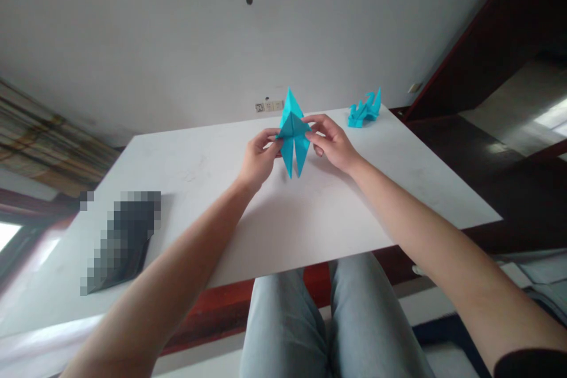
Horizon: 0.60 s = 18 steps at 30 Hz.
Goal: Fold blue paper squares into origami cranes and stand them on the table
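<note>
A folded blue origami paper (293, 127) is held up over the white table, its single point at the top and two narrow legs hanging below with a slit between them. My left hand (262, 156) pinches its left corner between thumb and fingers. On the opposite corner, my right hand (330, 140) grips the paper with thumb and forefinger, the other fingers curled behind. Both hands are closed on the same piece, just above the tabletop.
Finished-looking blue origami figures (364, 109) stand at the table's far right corner. A dark, pixelated flat object (128, 242) lies at the left of the white table (190, 177). Wall sockets (268, 107) sit behind the far edge; my legs (287, 319) are under the near edge.
</note>
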Tool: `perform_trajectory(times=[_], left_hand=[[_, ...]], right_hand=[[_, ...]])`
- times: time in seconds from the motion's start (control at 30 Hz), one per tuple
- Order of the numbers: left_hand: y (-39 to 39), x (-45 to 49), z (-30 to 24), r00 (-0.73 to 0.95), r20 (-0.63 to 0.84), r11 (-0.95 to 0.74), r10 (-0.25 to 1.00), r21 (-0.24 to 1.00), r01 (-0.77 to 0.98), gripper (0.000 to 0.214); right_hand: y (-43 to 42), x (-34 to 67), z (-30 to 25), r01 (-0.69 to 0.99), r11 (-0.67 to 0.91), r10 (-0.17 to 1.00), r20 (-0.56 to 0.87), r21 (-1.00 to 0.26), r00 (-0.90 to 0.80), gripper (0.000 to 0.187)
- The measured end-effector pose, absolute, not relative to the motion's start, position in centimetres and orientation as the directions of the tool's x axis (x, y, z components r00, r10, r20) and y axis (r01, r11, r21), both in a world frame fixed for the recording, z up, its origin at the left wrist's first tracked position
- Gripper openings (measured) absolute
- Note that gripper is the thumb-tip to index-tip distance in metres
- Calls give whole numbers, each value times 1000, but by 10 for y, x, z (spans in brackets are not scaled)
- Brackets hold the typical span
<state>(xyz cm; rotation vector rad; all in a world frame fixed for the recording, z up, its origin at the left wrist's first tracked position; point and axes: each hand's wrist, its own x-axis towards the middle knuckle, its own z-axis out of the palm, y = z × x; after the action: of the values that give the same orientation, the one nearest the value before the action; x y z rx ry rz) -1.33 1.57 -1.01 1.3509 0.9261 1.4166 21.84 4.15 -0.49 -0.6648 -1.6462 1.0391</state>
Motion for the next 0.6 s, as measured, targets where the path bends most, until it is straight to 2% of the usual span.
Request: perform_trajectory(times=[0.1,0.23,0.47,0.6], left_hand=[[16,-13,-8,26,254,-247,967,958,-142,17],[14,-12,-7,36,235,-227,971,961,-157,22],[10,-13,-6,75,228,-217,971,968,-128,33],[8,-13,-4,101,279,-269,955,958,-98,44]], right_hand=[[41,218,-5,-111,472,806,479,-875,-347,47],[42,220,-9,-104,487,801,490,-867,-343,48],[42,221,-13,36,571,785,533,-820,-315,46],[41,219,-11,95,664,725,607,-742,-325,32]])
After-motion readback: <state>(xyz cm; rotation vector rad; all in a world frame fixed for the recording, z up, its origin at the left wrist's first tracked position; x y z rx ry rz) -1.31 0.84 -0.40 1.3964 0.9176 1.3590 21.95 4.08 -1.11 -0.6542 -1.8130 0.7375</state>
